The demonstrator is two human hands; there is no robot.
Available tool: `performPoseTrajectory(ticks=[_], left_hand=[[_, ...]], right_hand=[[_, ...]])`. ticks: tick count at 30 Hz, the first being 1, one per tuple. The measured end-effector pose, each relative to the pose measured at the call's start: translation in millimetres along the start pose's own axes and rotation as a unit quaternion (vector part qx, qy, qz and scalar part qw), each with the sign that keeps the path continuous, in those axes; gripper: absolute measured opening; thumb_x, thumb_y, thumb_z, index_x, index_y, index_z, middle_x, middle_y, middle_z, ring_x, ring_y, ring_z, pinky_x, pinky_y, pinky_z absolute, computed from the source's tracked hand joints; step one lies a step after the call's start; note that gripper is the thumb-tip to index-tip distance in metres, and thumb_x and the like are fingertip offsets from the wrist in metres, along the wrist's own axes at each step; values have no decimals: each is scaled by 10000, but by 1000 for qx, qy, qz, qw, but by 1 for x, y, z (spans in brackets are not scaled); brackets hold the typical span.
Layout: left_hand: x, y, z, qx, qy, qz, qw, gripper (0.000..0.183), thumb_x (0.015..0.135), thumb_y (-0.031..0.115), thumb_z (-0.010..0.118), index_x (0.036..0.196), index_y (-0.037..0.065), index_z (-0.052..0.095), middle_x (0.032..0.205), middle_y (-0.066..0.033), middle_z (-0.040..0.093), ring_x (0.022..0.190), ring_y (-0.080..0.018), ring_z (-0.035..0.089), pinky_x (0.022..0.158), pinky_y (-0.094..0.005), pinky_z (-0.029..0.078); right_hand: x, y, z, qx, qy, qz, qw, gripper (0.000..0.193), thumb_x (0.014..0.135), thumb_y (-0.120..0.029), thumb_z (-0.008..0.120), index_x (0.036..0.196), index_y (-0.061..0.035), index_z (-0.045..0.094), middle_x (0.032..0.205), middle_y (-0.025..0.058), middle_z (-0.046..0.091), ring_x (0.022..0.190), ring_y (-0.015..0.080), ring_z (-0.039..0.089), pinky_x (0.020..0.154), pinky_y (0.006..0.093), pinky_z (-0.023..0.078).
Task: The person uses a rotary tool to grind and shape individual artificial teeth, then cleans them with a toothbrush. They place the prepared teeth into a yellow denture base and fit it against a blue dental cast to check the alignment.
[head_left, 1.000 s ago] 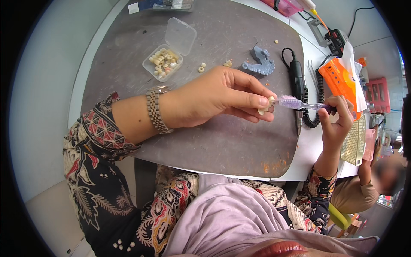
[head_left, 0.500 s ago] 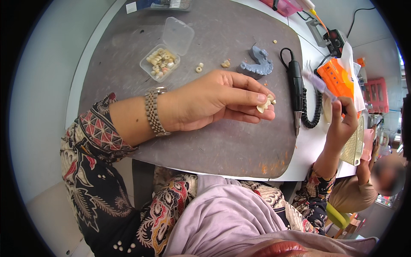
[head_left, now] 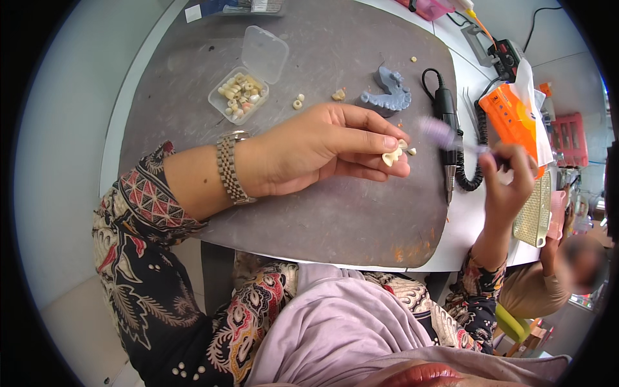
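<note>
Your left hand pinches a cream tooth piece; your right hand curls round a purple brush. A grey dental model sits at the piece's twelve o'clock.

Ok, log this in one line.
left hand: pinching cream dental piece; right hand: holding purple toothbrush; toothbrush: blurred, apart from piece
</note>
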State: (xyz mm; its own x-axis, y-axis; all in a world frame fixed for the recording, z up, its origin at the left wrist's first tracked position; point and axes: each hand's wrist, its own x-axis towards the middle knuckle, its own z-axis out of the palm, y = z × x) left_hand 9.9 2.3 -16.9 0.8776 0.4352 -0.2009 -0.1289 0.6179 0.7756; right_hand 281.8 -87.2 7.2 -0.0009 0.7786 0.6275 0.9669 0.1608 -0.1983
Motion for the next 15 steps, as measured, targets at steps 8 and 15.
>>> performPoseTrajectory(ticks=[8,15], left_hand=[[1,-2,0,2,9,7,1000,291,861,192,613,1092,18,577,947,-69,634,909,-182,638,797,-265,498],[5,-3,-2,-6,14,29,999,284,864,182,608,1095,20,576,962,-69,626,875,-154,618,832,-276,482]], right_hand=[[-1,2,-1,-3,-8,-11,1000,392,661,-422,748,696,-82,555,616,-29,468,574,104,416,732,290,267],[3,-2,-12,19,-24,-66,997,365,671,-374,744,681,-70,541,613,-12,465,579,105,418,639,241,285]])
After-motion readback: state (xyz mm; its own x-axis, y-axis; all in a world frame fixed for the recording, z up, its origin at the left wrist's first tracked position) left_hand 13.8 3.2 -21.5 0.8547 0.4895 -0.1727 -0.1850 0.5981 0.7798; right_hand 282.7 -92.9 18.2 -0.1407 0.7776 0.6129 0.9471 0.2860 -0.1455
